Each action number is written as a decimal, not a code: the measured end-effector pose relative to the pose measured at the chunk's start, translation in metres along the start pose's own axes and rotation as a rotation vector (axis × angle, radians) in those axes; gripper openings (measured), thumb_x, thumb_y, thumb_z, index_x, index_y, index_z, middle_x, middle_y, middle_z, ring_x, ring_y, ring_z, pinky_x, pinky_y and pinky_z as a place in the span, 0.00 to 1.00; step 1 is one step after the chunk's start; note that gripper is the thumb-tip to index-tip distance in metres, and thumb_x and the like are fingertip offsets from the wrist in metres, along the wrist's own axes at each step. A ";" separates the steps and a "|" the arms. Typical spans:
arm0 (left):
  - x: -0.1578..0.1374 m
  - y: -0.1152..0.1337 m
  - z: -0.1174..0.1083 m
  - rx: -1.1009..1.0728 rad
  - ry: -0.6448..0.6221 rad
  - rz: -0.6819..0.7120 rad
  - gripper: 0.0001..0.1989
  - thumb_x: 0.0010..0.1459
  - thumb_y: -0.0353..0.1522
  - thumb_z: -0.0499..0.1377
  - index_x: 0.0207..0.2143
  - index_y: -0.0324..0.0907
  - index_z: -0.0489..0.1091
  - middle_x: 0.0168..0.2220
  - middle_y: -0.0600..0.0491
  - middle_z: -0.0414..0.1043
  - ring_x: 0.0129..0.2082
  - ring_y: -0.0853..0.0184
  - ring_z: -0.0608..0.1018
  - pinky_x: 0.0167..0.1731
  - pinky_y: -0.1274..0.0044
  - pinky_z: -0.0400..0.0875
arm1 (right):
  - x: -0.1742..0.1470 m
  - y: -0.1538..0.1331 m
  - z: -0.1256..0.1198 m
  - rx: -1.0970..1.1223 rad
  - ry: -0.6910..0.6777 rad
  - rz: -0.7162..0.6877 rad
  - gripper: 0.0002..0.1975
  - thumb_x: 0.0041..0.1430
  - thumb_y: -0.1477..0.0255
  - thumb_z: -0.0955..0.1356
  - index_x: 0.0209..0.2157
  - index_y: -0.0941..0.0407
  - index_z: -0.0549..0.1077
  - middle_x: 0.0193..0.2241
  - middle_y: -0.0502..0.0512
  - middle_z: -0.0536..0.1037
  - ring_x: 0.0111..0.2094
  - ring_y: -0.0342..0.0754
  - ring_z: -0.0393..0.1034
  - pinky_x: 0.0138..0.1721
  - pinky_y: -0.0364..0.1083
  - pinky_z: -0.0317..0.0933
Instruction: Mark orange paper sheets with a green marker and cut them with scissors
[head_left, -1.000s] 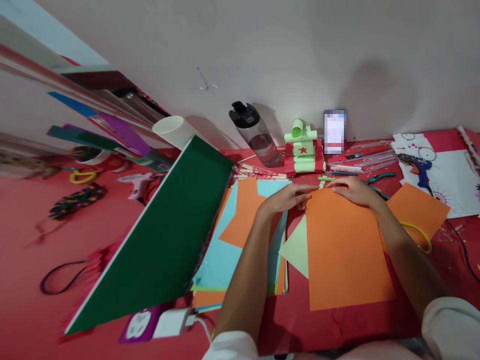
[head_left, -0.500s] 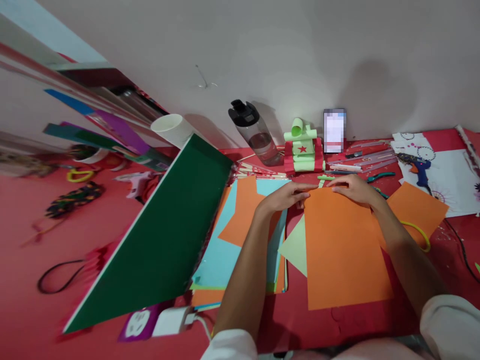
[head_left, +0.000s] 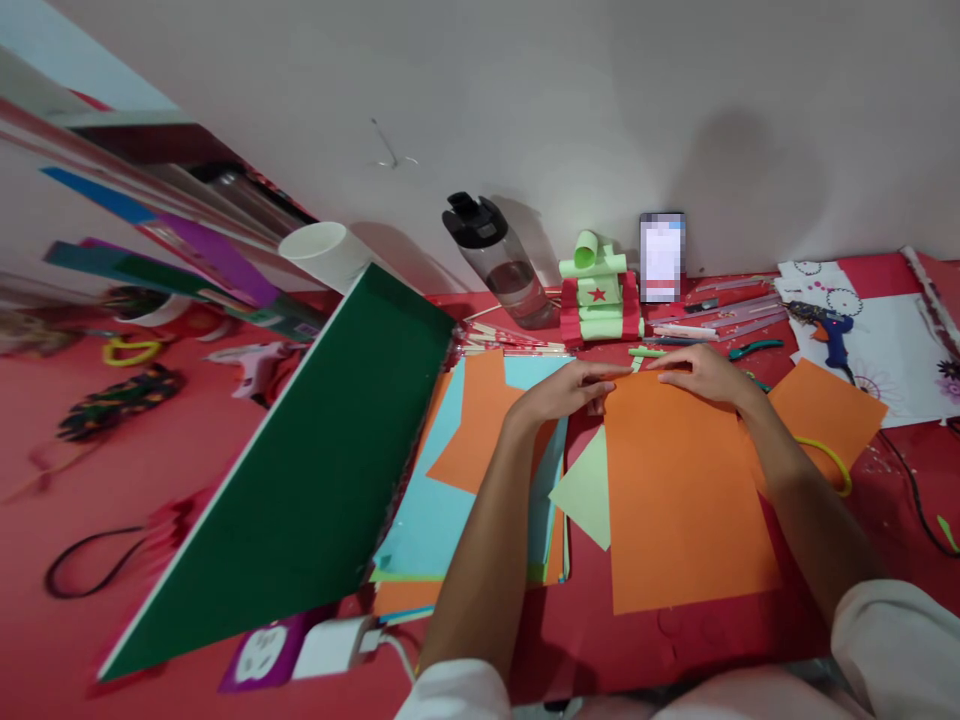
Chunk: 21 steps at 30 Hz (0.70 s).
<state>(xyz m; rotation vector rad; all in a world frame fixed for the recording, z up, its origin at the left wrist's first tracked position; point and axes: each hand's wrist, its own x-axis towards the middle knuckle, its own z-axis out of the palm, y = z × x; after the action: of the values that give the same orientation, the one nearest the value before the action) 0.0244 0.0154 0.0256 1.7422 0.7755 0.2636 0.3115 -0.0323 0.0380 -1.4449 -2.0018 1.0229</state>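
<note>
A large sheet of orange paper [head_left: 686, 500] lies before me on the red table. My left hand [head_left: 564, 388] grips its far left corner, thumb and fingers closed at the edge. Farther right along that same far edge, my right hand [head_left: 705, 376] pinches the paper, its fingers pointing left. The far edge looks slightly curled up between the hands. A pale green paper piece [head_left: 589, 490] pokes out from beneath the sheet's left side. Under my left forearm is a stack of coloured papers, light blue [head_left: 424, 535] and orange [head_left: 469, 440] on top.
A green board [head_left: 300, 500] leans at the left. Behind stand a water bottle [head_left: 502, 265], a green-and-red paper model [head_left: 598, 292] and a phone [head_left: 662, 258]. Right are smaller orange paper [head_left: 832, 410], a yellow ring [head_left: 836, 462] and a blue glue gun [head_left: 834, 338]. A charger [head_left: 330, 648] sits front left.
The whole view has shifted slightly, so things appear a little farther left. Both hands keep their places at the orange sheet's far edge, with barely any finger movement.
</note>
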 end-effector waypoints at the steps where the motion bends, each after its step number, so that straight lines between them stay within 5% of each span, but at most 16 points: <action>1: 0.000 0.001 0.001 -0.004 -0.001 -0.004 0.25 0.70 0.39 0.58 0.66 0.39 0.72 0.27 0.56 0.73 0.29 0.66 0.80 0.36 0.73 0.75 | 0.000 0.000 0.002 0.006 0.005 -0.008 0.13 0.68 0.70 0.71 0.49 0.49 0.86 0.50 0.55 0.87 0.52 0.56 0.81 0.53 0.52 0.71; 21: -0.001 0.009 0.003 -0.054 -0.129 -0.045 0.38 0.70 0.42 0.62 0.75 0.40 0.55 0.28 0.52 0.80 0.29 0.63 0.84 0.33 0.75 0.78 | 0.006 0.004 0.007 0.034 0.091 0.005 0.12 0.66 0.72 0.72 0.48 0.50 0.87 0.48 0.55 0.88 0.51 0.57 0.82 0.55 0.54 0.71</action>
<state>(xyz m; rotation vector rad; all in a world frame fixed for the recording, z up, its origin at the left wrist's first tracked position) 0.0286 0.0117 0.0331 1.6719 0.7069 0.1391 0.3062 -0.0285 0.0303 -1.4529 -1.9086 0.9703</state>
